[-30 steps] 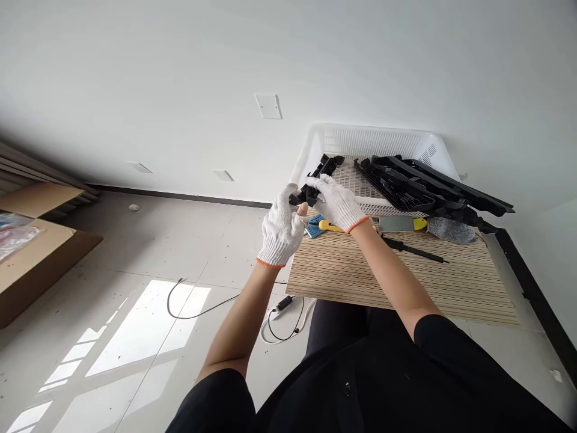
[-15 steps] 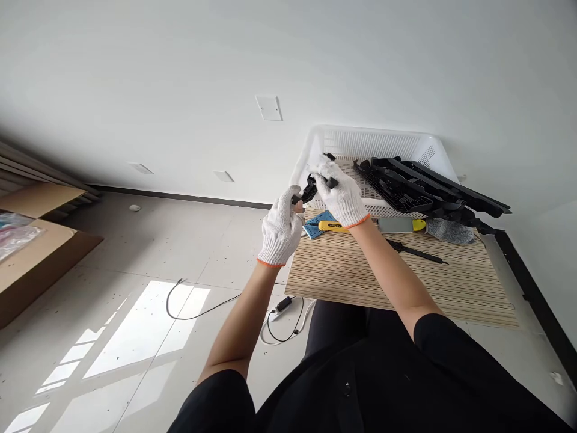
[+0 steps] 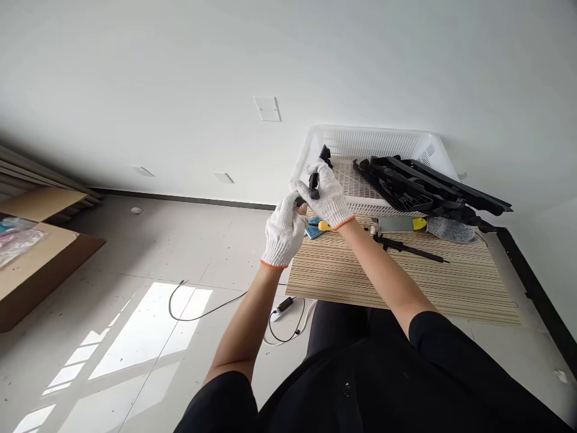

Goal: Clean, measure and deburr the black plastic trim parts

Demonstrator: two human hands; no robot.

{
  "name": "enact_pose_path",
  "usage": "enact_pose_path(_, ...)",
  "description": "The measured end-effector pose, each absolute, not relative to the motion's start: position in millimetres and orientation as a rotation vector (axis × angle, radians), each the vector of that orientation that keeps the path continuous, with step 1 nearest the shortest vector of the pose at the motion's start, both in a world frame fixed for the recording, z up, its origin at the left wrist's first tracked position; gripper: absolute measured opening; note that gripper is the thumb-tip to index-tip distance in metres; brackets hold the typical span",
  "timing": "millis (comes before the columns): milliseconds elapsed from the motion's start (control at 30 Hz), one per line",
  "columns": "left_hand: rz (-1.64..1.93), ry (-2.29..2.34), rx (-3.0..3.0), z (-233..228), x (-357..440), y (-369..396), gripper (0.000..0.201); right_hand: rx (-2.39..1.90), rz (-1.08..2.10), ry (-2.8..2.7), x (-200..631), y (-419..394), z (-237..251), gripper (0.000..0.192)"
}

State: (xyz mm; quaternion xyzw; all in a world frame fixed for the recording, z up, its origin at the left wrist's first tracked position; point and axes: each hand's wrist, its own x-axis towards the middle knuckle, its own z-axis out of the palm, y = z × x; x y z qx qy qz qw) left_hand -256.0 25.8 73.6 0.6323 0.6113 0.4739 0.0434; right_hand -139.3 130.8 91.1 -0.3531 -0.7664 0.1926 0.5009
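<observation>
Bright, even daylight; a window off the left edge throws a sharp barred sun patch (image 3: 148, 331) onto the pale tiled floor (image 3: 135, 240), with mild glare there. Shadows soft and short under the white basket (image 3: 374, 141) and along the wall's base. Focus crisp centrally; wide-angle lens bows the wall (image 3: 180, 90) lines and stretches the corners.

1. No text, brand, number or sign can be read anywhere in the head view.
2. The blue card (image 3: 314, 227), lying just in front of the white basket (image 3: 374, 144), bears faint markings, too small and blurred to make out.
</observation>
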Motion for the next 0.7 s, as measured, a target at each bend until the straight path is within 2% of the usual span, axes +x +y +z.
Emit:
enact_pose_path(100,1.436,1.876,1.895,73.5,-254.2,25.1,0.03,-0.836,0.59,-1.868,-135.8,139.0,90.2,0.034)
enact_pose_path(300,1.364,1.907,1.872,75.9,-252.0,25.4,0.034,-0.769,0.738,-1.886,-135.3,152.0,93.0,0.014)
enact_pose_path(500,1.408,1.988,1.997,68.8,-256.2,22.7,0.035,-0.764,0.753,-2.046,-136.0,154.4,104.8,0.031)
enact_pose_path(700,1.407,2.022,1.864,54.2,-264.5,13.0,0.036,-0.747,0.708,-2.117,-140.7,162.6,106.7,0.032)
